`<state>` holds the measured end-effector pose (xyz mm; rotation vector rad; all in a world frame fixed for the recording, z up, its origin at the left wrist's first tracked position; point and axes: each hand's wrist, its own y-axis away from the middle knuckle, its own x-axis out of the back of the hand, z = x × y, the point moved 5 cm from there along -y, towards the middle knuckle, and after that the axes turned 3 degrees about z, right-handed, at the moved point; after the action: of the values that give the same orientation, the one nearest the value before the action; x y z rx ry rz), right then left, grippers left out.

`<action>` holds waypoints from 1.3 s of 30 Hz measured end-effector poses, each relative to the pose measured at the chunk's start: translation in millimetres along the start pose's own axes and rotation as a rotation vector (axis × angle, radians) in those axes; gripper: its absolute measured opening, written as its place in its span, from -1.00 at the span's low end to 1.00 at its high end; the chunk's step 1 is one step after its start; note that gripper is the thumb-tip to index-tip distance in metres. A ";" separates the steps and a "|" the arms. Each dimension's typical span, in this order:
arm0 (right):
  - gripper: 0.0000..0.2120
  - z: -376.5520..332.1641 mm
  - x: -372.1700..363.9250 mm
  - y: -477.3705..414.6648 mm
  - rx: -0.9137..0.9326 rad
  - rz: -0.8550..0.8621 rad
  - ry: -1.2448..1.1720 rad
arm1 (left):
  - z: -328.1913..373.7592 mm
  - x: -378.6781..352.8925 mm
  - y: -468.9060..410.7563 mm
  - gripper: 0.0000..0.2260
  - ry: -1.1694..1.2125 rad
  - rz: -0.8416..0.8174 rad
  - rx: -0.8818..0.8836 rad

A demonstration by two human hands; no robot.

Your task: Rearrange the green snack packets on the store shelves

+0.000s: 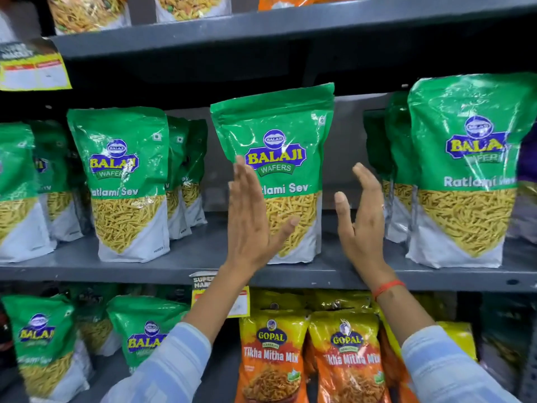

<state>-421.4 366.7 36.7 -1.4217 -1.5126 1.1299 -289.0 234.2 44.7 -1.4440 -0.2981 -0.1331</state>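
Head view shows a grey metal store shelf (pixel 180 266) at chest height, stocked with glossy green-and-white plastic stand-up pouches of yellow sev. One of these green snack packets (pixel 279 135) stands alone at the middle of the shelf, upright on its flat base, its long axis vertical and its printed face turned outward. Both bare hands are raised to it, palms facing each other. The left hand (pixel 251 225) is held flat and edge-on in front of the pouch's left half, its fingers (pixel 245 184) straight, together and pointing up, with the thumb angled across the lower front of the pouch; whether the palm actually presses the film cannot be told. The right hand (pixel 361 222), with an orange thread at the wrist, stands just beside the pouch's right edge, with shelf showing between, its fingers (pixel 366 181) extended and slightly curved, gripping nothing.

So the pouch lies between the two open hands and a little behind them, nearer to the left one. Judging by this, the step in hand is squaring or steadying this single pouch, and the right hand would have to travel leftward to meet its free side. More green pouches stand in a row to the left (pixel 122 175) and another cluster to the right (pixel 465 170), each well apart from the middle one. On the shelf below stand further green pouches and orange-and-yellow mix packets (pixel 273 356).
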 end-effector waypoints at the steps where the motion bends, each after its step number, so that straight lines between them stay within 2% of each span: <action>1: -0.51 -2.5 8.4 -2.6 0.046 0.033 0.006 | 14.8 -5.6 -0.6 -0.16 -0.013 0.016 -0.049; 5: -0.53 4.9 54.4 -10.4 0.186 0.115 0.117 | 82.8 -43.5 -0.7 -0.25 0.073 0.006 -0.185; 7: -0.51 23.0 84.2 -14.0 0.176 0.170 0.175 | 113.0 -69.8 -0.5 -0.26 0.167 -0.050 -0.139; 9: -0.46 46.2 113.1 -17.6 0.111 0.199 0.207 | 133.3 -99.0 -1.6 -0.21 0.269 -0.156 -0.011; 12: -0.26 81.7 147.7 -22.8 -0.028 0.149 0.217 | 154.3 -143.6 -4.1 -0.02 0.456 -0.353 0.233; 14: -0.04 107.9 164.3 -27.0 -0.193 0.062 0.131 | 161.0 -165.7 -4.4 0.15 0.566 -0.501 0.418; 16: 0.15 126.4 175.5 -29.3 -0.414 -0.047 -0.008 | 162.3 -181.8 -2.1 0.13 0.610 -0.621 0.542; 17: 0.12 134.2 177.5 -29.0 -0.504 -0.116 -0.058 | 162.1 -186.3 -0.9 0.09 0.643 -0.654 0.579; 18: -0.05 139.3 177.3 -28.5 -0.567 -0.185 -0.112 | 161.0 -190.1 0.7 0.07 0.677 -0.673 0.598; 19: -0.29 142.6 174.8 -28.6 -0.594 -0.244 -0.159 | 161.3 -191.7 2.0 0.04 0.700 -0.688 0.588; 20: -0.48 142.1 171.0 -29.6 -0.594 -0.291 -0.208 | 164.1 -191.2 1.9 -0.03 0.719 -0.694 0.566; 21: -0.55 143.9 168.3 -30.5 -0.590 -0.325 -0.237 | 166.7 -191.0 1.4 -0.10 0.733 -0.705 0.544; 24: -0.51 146.5 167.2 -30.1 -0.608 -0.375 -0.286 | 171.7 -191.0 0.8 -0.03 0.773 -0.729 0.494; 26: -0.56 150.7 167.9 -28.6 -0.614 -0.393 -0.274 | 173.1 -190.6 2.0 -0.01 0.794 -0.741 0.477; 30: -0.23 157.1 166.9 -24.4 -0.583 -0.413 -0.264 | 178.3 -187.3 2.9 -0.09 0.842 -0.772 0.470; 33: -0.22 161.6 166.4 -24.4 -0.587 -0.422 -0.241 | 177.9 -187.5 3.0 -0.03 0.837 -0.758 0.483; 36: -0.15 155.7 168.3 -21.7 -0.572 -0.384 -0.183 | 178.6 -186.0 3.4 -0.06 0.830 -0.756 0.476; 39: -0.06 126.7 176.4 -10.0 -0.366 -0.177 0.184 | 178.2 -177.1 4.5 -0.07 0.699 -0.679 0.511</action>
<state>-560.3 529.4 -2.1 -1.5454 -1.7313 0.6170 -478.6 395.1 8.1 -0.6779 -0.2084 -1.0143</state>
